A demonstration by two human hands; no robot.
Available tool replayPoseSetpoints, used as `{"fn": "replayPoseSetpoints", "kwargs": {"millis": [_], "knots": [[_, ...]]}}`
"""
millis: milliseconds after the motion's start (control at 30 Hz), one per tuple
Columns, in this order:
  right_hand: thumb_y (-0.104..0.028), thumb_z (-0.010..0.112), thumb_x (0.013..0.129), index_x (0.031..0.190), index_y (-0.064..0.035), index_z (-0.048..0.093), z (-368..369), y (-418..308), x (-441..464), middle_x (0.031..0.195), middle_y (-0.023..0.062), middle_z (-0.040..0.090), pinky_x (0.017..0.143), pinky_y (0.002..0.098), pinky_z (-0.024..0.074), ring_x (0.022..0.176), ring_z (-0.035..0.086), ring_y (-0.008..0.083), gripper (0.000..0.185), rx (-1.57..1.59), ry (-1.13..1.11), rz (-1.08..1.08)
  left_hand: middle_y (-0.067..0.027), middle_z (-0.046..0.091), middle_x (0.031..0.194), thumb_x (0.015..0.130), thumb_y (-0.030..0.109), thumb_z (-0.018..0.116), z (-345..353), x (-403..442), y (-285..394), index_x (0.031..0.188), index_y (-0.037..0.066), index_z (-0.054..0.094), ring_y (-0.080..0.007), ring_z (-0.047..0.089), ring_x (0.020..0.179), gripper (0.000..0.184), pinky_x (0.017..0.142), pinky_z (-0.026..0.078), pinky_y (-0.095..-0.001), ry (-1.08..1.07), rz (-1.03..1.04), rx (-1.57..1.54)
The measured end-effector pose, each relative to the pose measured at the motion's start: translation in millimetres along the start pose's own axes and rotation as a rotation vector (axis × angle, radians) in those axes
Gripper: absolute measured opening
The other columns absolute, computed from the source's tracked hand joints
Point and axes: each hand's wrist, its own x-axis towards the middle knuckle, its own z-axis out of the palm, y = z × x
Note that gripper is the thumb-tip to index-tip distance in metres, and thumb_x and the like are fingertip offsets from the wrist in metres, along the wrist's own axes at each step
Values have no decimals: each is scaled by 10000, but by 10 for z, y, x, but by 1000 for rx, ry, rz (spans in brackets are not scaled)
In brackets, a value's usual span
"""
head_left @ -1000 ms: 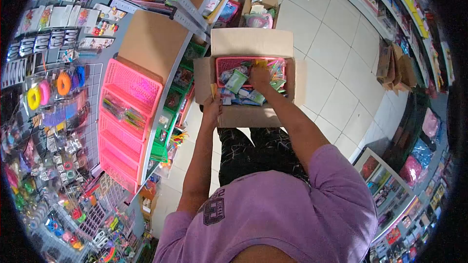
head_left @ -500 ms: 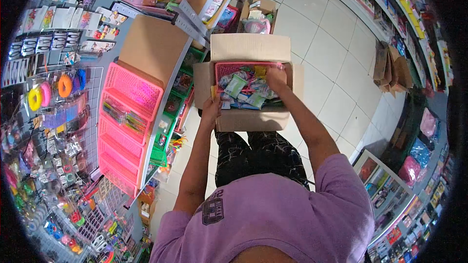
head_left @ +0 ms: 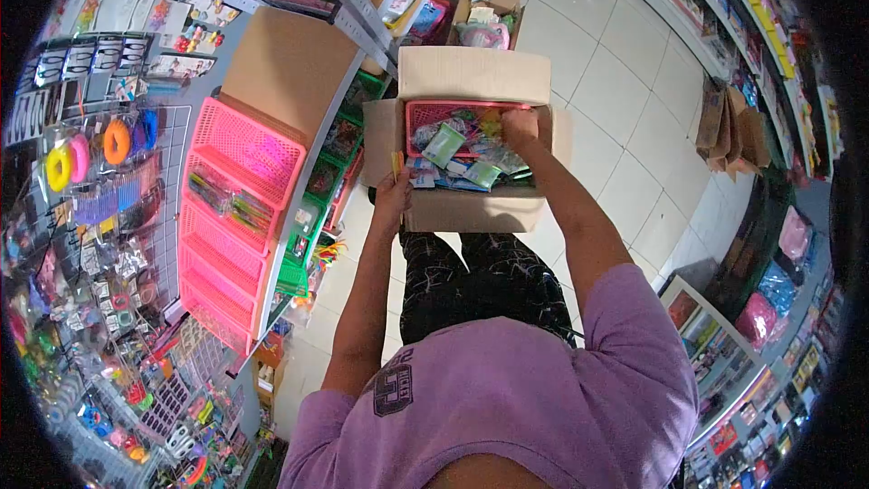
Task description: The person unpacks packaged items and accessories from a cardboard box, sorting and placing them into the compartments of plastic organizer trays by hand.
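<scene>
The pink basket (head_left: 439, 109) sits inside the open cardboard box (head_left: 475, 63), with small plastic packets (head_left: 444, 145) in and in front of it. My right hand (head_left: 520, 127) reaches in at the basket's right end; I cannot tell what that grip closes on, if anything. My left hand (head_left: 392, 193) is at the box's left side, its grip pinching something thin and yellow (head_left: 396, 163). Left of the box, pink trays (head_left: 237, 167) line a shelf (head_left: 290, 63).
</scene>
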Motion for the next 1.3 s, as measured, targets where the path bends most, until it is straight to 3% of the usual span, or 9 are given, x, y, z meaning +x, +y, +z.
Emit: {"fn": "replayPoseSetpoints", "kwargs": {"millis": [333, 400, 533, 667, 833, 933, 1167, 1233, 1300], "knots": [[-203, 675, 729, 883, -49, 648, -682, 220, -589, 903, 139, 647, 728, 396, 527, 851, 642, 299, 219, 337, 18, 260, 65, 388, 606, 914, 342, 518, -119, 70, -61, 858, 105, 503, -41, 338, 495, 245, 430, 256, -203, 27, -4, 11], [-265, 622, 757, 862, -39, 639, -668, 198, -673, 848, 147, 648, 713, 425, 514, 846, 640, 299, 249, 315, 142, 97, 64, 391, 611, 911, 354, 519, -115, 76, -44, 859, 106, 503, -40, 346, 505, 255, 434, 261, -200, 32, 21, 47], [-366, 559, 787, 842, 5, 633, -9, -63, -214, 810, 190, 636, 740, 469, 486, 832, 622, 355, 382, 707, 9, -74, 63, 395, 610, 911, 356, 516, -85, 121, -16, 856, 106, 510, -39, 342, 492, 256, 432, 268, -202, 15, 6, 49], [-325, 537, 789, 822, 20, 634, 627, -634, 259, 796, 234, 624, 699, 456, 483, 772, 613, 376, 360, 1147, -69, 201, 62, 399, 609, 919, 333, 507, -2, 91, 43, 847, 100, 519, -38, 340, 480, 244, 429, 272, -204, -2, -3, 31], [-204, 575, 725, 707, 48, 624, 787, -841, 355, 715, 252, 617, 585, 439, 499, 641, 617, 379, 258, 573, 281, -115, 61, 400, 607, 927, 306, 499, 40, -6, 116, 840, 92, 530, -37, 339, 480, 233, 426, 272, -201, 35, -7, 42], [-205, 577, 707, 678, 50, 624, 380, -972, 140, 706, 258, 612, 618, 461, 503, 672, 620, 392, 261, 1044, 252, 440, 59, 406, 614, 925, 309, 502, -10, -11, 30, 844, 90, 536, -38, 342, 486, 236, 427, 276, -202, 27, 12, 56], [-234, 573, 757, 708, 45, 614, 727, -1019, 253, 738, 267, 611, 645, 490, 480, 719, 614, 407, 286, 873, 245, 374, 57, 414, 621, 921, 315, 512, -161, 23, -99, 840, 91, 532, -40, 351, 498, 239, 429, 280, -207, 61, 2, 16], [-284, 571, 776, 728, 42, 612, 592, -949, 153, 742, 269, 609, 653, 491, 475, 729, 611, 407, 331, 1080, 256, 477, 56, 417, 624, 919, 318, 515, -187, 4, -74, 842, 95, 532, -41, 353, 499, 237, 432, 281, -205, 57, 23, 13], [-307, 552, 804, 731, 22, 619, 89, -825, -164, 737, 248, 610, 667, 493, 469, 724, 606, 402, 344, 849, 226, 312, 55, 424, 631, 917, 325, 517, -204, 6, -52, 845, 101, 534, -43, 357, 501, 236, 437, 282, -202, 12, 74, 6]]}}
